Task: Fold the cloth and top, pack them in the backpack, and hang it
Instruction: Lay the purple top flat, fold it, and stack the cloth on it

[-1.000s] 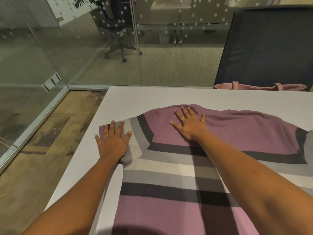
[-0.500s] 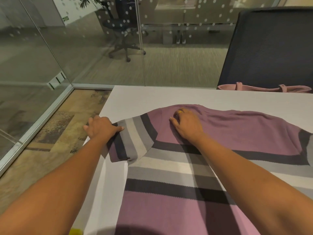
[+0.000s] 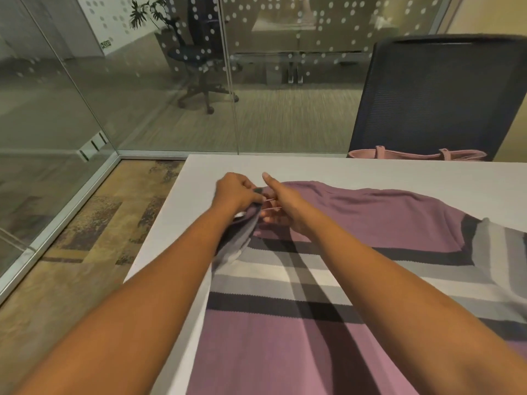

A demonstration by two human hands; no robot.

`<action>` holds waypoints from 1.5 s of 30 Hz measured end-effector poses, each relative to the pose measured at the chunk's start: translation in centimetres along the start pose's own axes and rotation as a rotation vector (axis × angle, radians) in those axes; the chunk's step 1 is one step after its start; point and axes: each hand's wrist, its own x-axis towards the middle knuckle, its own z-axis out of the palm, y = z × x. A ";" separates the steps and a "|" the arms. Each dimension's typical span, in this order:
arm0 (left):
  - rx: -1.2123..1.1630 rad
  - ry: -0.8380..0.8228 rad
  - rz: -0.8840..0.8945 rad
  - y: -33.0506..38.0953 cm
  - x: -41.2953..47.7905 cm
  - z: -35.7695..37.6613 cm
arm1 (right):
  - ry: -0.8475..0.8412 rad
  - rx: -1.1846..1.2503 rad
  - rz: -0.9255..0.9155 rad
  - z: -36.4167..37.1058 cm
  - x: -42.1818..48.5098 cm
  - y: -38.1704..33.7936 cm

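Observation:
A mauve top (image 3: 370,220) with grey, white and dark stripes lies spread on the white table (image 3: 328,169). My left hand (image 3: 238,192) grips the end of its left sleeve and holds it lifted and folded in over the shoulder. My right hand (image 3: 281,205) rests on the shoulder beside it, thumb raised and fingers curled on the fabric under the sleeve; I cannot tell if they pinch it. A pink backpack (image 3: 416,153) sits on the chair seat beyond the table's far edge, only its top showing.
A dark mesh office chair (image 3: 445,92) stands behind the table at the right. Glass partitions (image 3: 85,95) close off the left and far sides. The table's left edge (image 3: 159,223) drops to patterned floor.
My left hand went from flat on the sleeve to gripping its end, then lifted it inward to the shoulder. My right hand curled and shifted left to meet it.

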 end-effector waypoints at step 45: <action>0.296 -0.180 0.412 -4.5 -11.3 12.0 | 0.615 -0.527 -0.130 -14.5 -2.1 4.6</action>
